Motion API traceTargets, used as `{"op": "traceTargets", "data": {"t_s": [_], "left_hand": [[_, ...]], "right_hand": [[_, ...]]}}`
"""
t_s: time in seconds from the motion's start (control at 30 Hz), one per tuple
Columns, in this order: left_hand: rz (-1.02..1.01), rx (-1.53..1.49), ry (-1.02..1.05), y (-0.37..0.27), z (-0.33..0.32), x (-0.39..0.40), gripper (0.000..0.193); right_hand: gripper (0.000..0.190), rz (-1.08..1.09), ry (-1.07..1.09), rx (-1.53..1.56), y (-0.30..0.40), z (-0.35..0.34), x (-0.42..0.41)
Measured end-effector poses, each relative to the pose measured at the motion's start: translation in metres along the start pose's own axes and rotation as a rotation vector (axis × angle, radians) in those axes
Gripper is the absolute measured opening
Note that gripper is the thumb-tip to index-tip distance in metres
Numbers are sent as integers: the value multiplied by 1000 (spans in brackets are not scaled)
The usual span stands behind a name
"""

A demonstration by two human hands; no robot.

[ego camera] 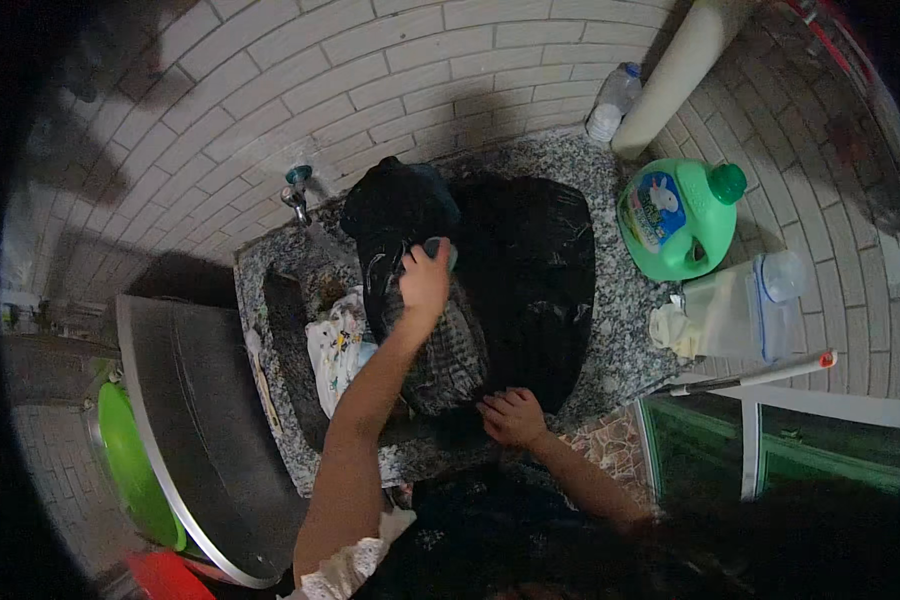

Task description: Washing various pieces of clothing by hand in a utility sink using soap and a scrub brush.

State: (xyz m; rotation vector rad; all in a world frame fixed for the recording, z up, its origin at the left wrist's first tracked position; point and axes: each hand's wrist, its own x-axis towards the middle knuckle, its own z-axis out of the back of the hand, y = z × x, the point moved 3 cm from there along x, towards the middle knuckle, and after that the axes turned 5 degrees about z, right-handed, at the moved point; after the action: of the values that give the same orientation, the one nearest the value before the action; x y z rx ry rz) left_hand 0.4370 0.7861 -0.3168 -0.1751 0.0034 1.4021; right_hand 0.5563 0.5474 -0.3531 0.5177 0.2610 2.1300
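A wet-looking black bag (532,262), apparently a backpack, lies spread over a granite laundry sink and its counter. Its grey textured panel (450,352) faces up between my hands. My left hand (425,281) grips a small dark rounded object (442,251), perhaps a brush or a bar of soap, against the bag's upper left part. At the bag's near edge, my right hand (514,417) rests with bent fingers on the dark material; whether it pinches the edge cannot be made out. White printed cloth (336,341) sits in the basin, left of the bag.
A wall tap (296,196) is above the basin. On the right stand a green detergent jug (675,217), a clear plastic container (735,307) and a plastic bottle (613,101) beside a pipe (679,75). A toothbrush (262,375) lies on the left rim, near a dark-topped appliance (202,427).
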Motion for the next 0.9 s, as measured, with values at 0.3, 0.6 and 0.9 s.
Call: {"op": "traceTargets", "data": {"t_s": [0.3, 0.6, 0.9], "left_hand": [[-252, 52, -153, -44, -12, -25, 41], [-258, 203, -226, 59, -25, -39, 42], [-273, -28, -443, 5, -20, -68, 40]], "right_hand": [[31, 4, -28, -5, -5, 5, -6], [33, 10, -14, 12, 0, 10, 3], [33, -22, -9, -32, -9, 11, -11]]}}
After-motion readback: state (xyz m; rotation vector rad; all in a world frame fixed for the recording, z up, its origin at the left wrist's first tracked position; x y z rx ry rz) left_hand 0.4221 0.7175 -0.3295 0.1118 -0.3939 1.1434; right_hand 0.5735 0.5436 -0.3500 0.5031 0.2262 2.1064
